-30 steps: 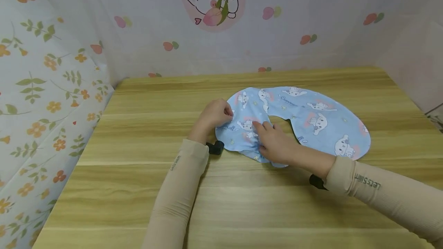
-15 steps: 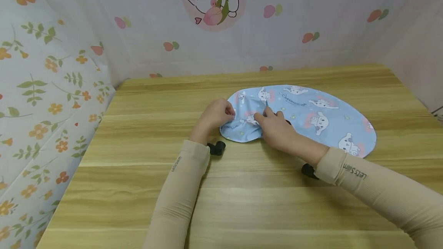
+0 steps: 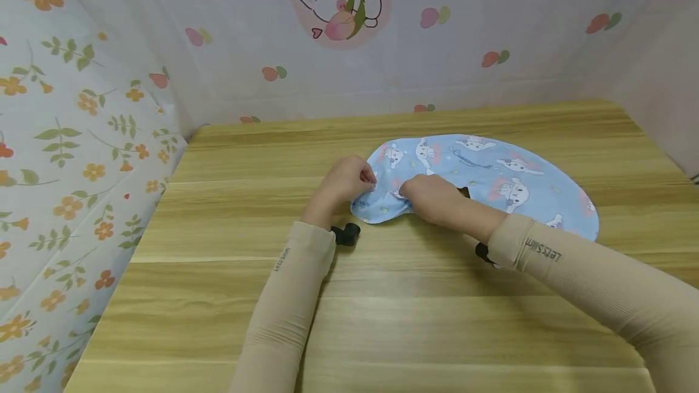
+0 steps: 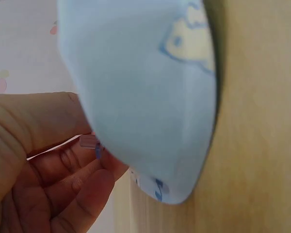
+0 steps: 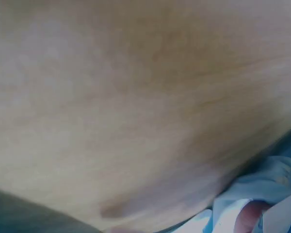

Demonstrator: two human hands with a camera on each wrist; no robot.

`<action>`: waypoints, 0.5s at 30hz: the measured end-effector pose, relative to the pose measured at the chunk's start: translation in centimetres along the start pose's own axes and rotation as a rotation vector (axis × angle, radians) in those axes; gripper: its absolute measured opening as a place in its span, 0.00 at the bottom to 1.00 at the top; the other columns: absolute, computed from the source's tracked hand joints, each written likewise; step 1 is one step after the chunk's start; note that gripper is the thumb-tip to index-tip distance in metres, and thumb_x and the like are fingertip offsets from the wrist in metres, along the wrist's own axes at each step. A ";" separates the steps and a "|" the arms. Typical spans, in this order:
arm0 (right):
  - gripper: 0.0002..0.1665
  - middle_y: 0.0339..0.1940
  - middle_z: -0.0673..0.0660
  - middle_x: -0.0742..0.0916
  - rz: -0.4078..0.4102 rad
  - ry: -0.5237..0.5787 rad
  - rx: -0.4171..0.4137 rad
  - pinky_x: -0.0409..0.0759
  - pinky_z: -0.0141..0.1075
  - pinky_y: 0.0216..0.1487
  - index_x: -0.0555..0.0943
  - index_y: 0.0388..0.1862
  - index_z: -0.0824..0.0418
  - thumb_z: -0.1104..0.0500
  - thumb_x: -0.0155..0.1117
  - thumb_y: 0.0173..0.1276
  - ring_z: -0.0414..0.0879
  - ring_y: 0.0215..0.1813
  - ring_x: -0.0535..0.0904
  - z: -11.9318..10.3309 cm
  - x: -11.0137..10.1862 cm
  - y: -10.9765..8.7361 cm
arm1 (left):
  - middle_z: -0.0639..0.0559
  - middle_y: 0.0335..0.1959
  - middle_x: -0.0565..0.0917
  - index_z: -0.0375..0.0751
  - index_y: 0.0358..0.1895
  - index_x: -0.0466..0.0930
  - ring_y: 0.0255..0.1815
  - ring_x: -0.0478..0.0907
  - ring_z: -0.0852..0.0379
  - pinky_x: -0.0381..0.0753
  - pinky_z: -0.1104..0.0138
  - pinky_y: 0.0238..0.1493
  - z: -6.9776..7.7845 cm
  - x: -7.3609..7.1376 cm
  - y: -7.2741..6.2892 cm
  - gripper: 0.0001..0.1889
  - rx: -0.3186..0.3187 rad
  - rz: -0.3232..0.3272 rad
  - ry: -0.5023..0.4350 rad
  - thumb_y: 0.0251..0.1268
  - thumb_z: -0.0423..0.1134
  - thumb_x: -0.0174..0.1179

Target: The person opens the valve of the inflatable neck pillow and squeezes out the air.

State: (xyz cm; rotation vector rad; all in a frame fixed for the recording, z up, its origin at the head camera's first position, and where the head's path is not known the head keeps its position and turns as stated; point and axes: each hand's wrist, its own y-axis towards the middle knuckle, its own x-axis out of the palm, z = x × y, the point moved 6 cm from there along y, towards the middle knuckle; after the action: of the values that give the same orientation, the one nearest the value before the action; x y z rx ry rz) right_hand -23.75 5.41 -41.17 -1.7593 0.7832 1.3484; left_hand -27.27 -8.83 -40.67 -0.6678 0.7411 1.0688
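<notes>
A flat, U-shaped neck pillow (image 3: 475,162) in light blue cloth printed with white cartoon puppies lies on the table. My left hand (image 3: 345,182) pinches the edge of its left end. In the left wrist view, a small clear plastic nozzle (image 4: 89,141) shows between the fingers of this hand, at the cloth's edge. My right hand (image 3: 437,199) grips the pillow's left arm close to the inner opening, its fingers curled into the cloth. Bunched blue cloth (image 5: 276,177) surrounds a fingertip in the right wrist view; most of that hand is out of sight there.
The wood-grain table (image 3: 382,320) stretches out in front and to both sides. A printed curtain (image 3: 218,71) hangs behind its far edge, and a floral sheet (image 3: 82,156) covers the left side. Black wrist cameras (image 3: 347,235) sit below the hands.
The pillow's near left edge, spread toward me earlier, is now drawn in and gathered under my right hand. That hand has shifted up slightly and its fingers have curled; the left stays at the edge.
</notes>
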 end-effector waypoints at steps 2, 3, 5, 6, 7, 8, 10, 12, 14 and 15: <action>0.14 0.36 0.58 0.87 -0.018 -0.028 0.016 0.78 0.42 0.31 0.84 0.40 0.61 0.68 0.50 0.72 0.48 0.32 0.75 -0.1 0.3 0.3 | 0.46 0.35 0.86 0.37 0.36 0.87 0.37 0.78 0.54 0.79 0.67 0.39 0.0 0.1 0.0 0.03 0.005 -0.001 0.008 0.62 0.32 0.66; 0.13 0.35 0.58 0.86 -0.026 -0.040 0.025 0.78 0.43 0.30 0.83 0.38 0.61 0.67 0.49 0.73 0.48 0.32 0.76 -0.2 0.4 0.4 | 0.46 0.35 0.86 0.37 0.36 0.87 0.37 0.78 0.54 0.78 0.67 0.39 0.0 0.1 0.1 0.03 0.005 -0.004 0.012 0.63 0.32 0.66; 0.13 0.34 0.58 0.86 -0.028 -0.056 0.041 0.80 0.45 0.29 0.82 0.37 0.61 0.66 0.49 0.73 0.49 0.32 0.77 -0.3 0.7 0.6 | 0.47 0.35 0.85 0.38 0.36 0.87 0.37 0.78 0.54 0.78 0.67 0.40 0.1 0.2 0.1 0.03 0.006 -0.007 0.029 0.63 0.32 0.66; 0.13 0.34 0.59 0.85 -0.022 -0.065 0.039 0.81 0.47 0.29 0.82 0.36 0.61 0.66 0.49 0.73 0.49 0.33 0.78 -0.4 0.7 0.6 | 0.47 0.36 0.85 0.38 0.36 0.88 0.38 0.78 0.54 0.78 0.67 0.40 0.1 0.2 0.1 0.03 0.007 -0.008 0.038 0.63 0.32 0.66; 0.12 0.34 0.59 0.86 -0.015 -0.072 0.034 0.81 0.48 0.29 0.82 0.36 0.61 0.65 0.49 0.73 0.50 0.33 0.79 -0.5 0.8 0.7 | 0.47 0.36 0.85 0.38 0.35 0.88 0.38 0.78 0.54 0.78 0.66 0.41 0.1 0.2 0.0 0.03 0.007 -0.009 0.044 0.63 0.32 0.65; 0.12 0.33 0.59 0.86 -0.008 -0.078 0.030 0.82 0.49 0.30 0.82 0.36 0.61 0.65 0.49 0.73 0.50 0.34 0.80 -0.6 0.9 0.7 | 0.47 0.36 0.86 0.38 0.35 0.88 0.38 0.78 0.54 0.78 0.66 0.41 0.2 0.2 0.1 0.03 0.008 -0.011 0.049 0.63 0.32 0.65; 0.12 0.32 0.59 0.85 0.012 -0.093 0.010 0.83 0.50 0.30 0.82 0.35 0.61 0.65 0.49 0.72 0.52 0.34 0.81 -0.7 1.0 0.8 | 0.47 0.36 0.86 0.38 0.36 0.88 0.38 0.78 0.54 0.78 0.66 0.42 0.2 0.2 0.1 0.03 0.008 -0.011 0.053 0.63 0.32 0.65; 0.12 0.30 0.59 0.85 0.027 -0.105 -0.018 0.83 0.51 0.31 0.82 0.35 0.62 0.65 0.50 0.71 0.53 0.34 0.83 -0.7 1.1 0.9 | 0.47 0.36 0.86 0.37 0.35 0.88 0.39 0.78 0.54 0.78 0.65 0.42 0.2 0.2 0.0 0.03 0.002 -0.011 0.048 0.63 0.32 0.65; 0.11 0.30 0.59 0.85 0.029 -0.112 -0.056 0.84 0.50 0.33 0.82 0.39 0.62 0.65 0.50 0.71 0.53 0.34 0.83 -0.7 1.2 1.0 | 0.46 0.36 0.86 0.37 0.35 0.88 0.38 0.78 0.54 0.79 0.65 0.42 0.0 0.2 0.0 0.03 -0.012 -0.011 0.042 0.62 0.32 0.66; 0.11 0.29 0.59 0.85 0.030 -0.095 -0.071 0.83 0.49 0.34 0.81 0.42 0.63 0.66 0.50 0.71 0.53 0.34 0.83 -0.7 1.2 1.0 | 0.46 0.36 0.86 0.37 0.35 0.88 0.38 0.78 0.54 0.79 0.65 0.42 -0.1 0.2 0.0 0.03 -0.020 -0.012 0.041 0.62 0.31 0.66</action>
State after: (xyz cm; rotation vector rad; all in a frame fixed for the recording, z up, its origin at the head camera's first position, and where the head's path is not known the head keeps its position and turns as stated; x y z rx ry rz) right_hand -23.91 4.28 -42.39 -1.7303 0.7191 1.4852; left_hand -27.22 -8.78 -40.87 -0.7122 0.7612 1.0560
